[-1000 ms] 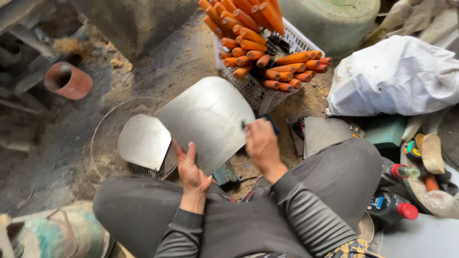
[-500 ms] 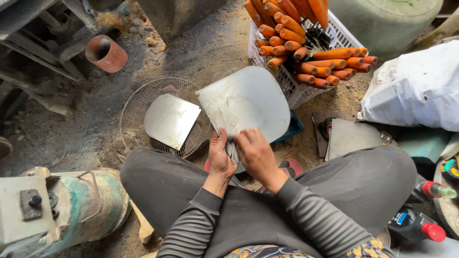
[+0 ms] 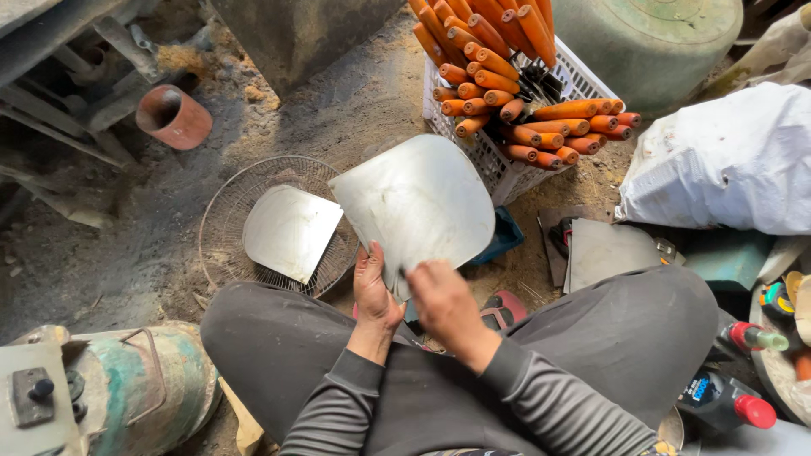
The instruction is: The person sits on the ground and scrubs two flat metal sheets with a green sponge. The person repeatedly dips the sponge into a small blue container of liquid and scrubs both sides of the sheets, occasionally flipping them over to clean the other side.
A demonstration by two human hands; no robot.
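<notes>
I sit cross-legged on a dirt floor and hold a curved, shiny steel blade plate (image 3: pixel 418 207) up in front of my knees. My left hand (image 3: pixel 373 291) grips its lower left edge. My right hand (image 3: pixel 443 304) closes on its lower corner beside the left hand. A second, similar metal plate (image 3: pixel 291 230) lies flat on a round wire fan guard (image 3: pixel 224 228) to the left of the held plate.
A white plastic crate (image 3: pixel 507 169) full of orange wooden handles (image 3: pixel 515 84) stands beyond the plate. A white sack (image 3: pixel 726 160) lies at right, a rusty pipe piece (image 3: pixel 173 116) at upper left, a green motor (image 3: pixel 127 388) at lower left, bottles (image 3: pixel 726 401) at lower right.
My right hand came down from the plate's right edge to its lower corner beside the left hand. The view shifted, so everything sits further right and lower in the frame.
</notes>
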